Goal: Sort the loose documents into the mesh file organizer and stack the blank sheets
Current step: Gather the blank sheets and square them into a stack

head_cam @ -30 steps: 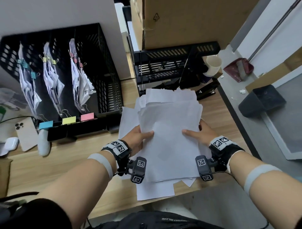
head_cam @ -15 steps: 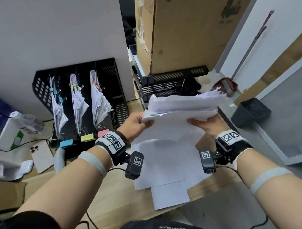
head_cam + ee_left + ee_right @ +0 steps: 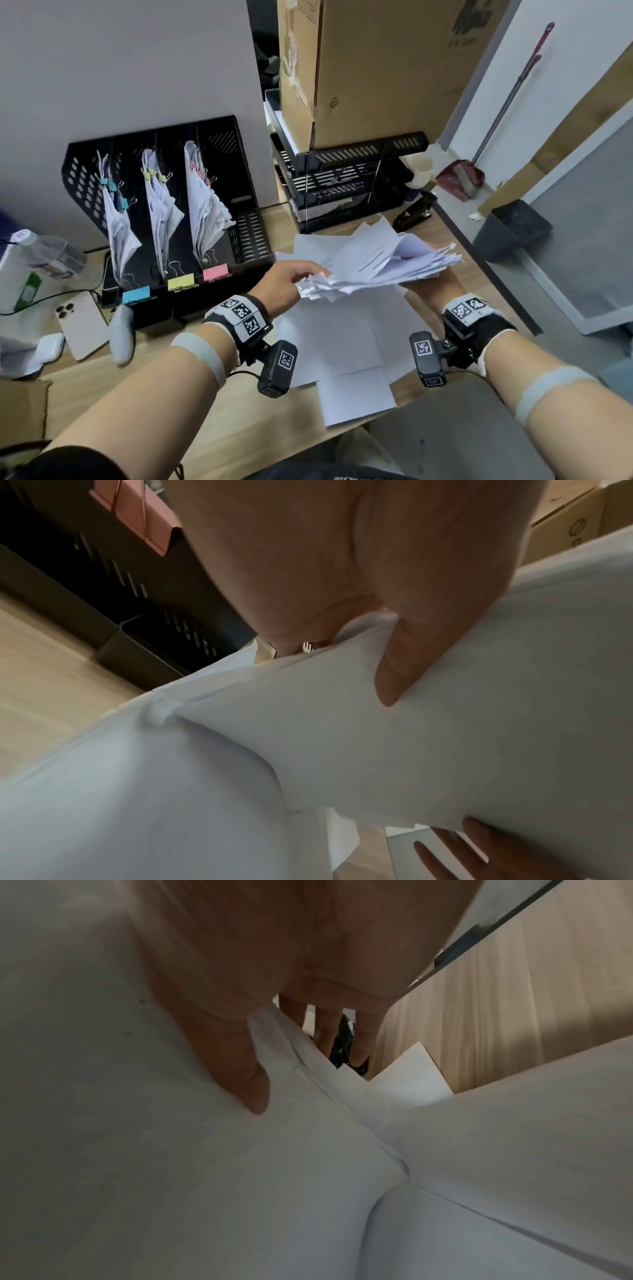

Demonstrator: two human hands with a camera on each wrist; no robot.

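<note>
Head view. My left hand [image 3: 286, 282] and right hand [image 3: 433, 286] hold a ragged bundle of papers [image 3: 373, 265] between them at centre frame, lifted clear of the desk [image 3: 212, 421]. Left grip pinches the bundle's near-left edge; the right grip is mostly hidden under the paper, so I can't read its fingers here. The top sheet carries faint writing. Below the bundle, more sheets [image 3: 346, 346] lie flat on the desk, overlapping and unsquared. The file organizer [image 3: 250, 236] stands at left centre with three slots already holding clipped papers, and blue, yellow and pink clips on its front lip. A phone [image 3: 82, 329] lies at far left.

Left wrist view. Thumb [image 3: 404, 669] presses down on the top of the bundle, the paper buckling beneath it; the other fingers run under, out of sight. The right hand's fingertips [image 3: 441, 859] show at the bottom right, under the paper.

Right wrist view. Thumb [image 3: 240, 1069] bears on top of the paper and fingers [image 3: 325, 1031] reach beneath, so this grip pinches the bundle too.

My read: this is the gathering step, not filing. The edges are uneven, so the next move likely calls for tapping the bundle square on the desk, then separating written sheets from blank ones. A loose grip risks shedding sheets.
</note>
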